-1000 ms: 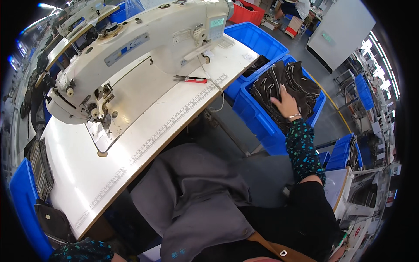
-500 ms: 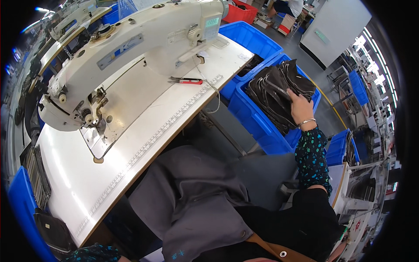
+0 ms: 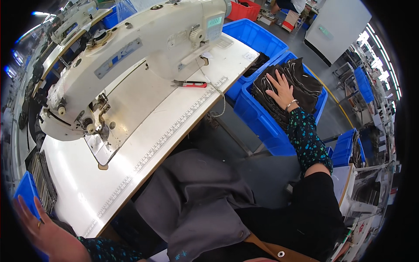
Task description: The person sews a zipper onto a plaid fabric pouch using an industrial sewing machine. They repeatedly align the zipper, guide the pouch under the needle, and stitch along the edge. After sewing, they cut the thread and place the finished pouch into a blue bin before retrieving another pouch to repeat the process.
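Note:
Dark fabric pieces (image 3: 301,81) with pale edges lie heaped in a blue bin (image 3: 270,135) to the right of the sewing table. On top of this heap rests my right hand (image 3: 281,91), fingers spread and not gripping. At the lower left, my left hand (image 3: 48,233) is raised with its fingers apart and holds nothing. It is nearest to another blue bin (image 3: 27,192) and a stack of dark pieces (image 3: 42,179) beside the table's left end. A white sewing machine (image 3: 135,48) stands on the white table (image 3: 144,126).
Red-handled thread snips (image 3: 190,84) lie on the table near a printed ruler strip (image 3: 174,124). A cord (image 3: 222,102) hangs over the table edge. A second blue bin (image 3: 257,37) stands behind the first. A grey apron (image 3: 196,192) covers my lap.
My right hand has let go of the fabric edge it pinched and now lies flat on the heap, farther left. My left hand has come up into view at the lower left.

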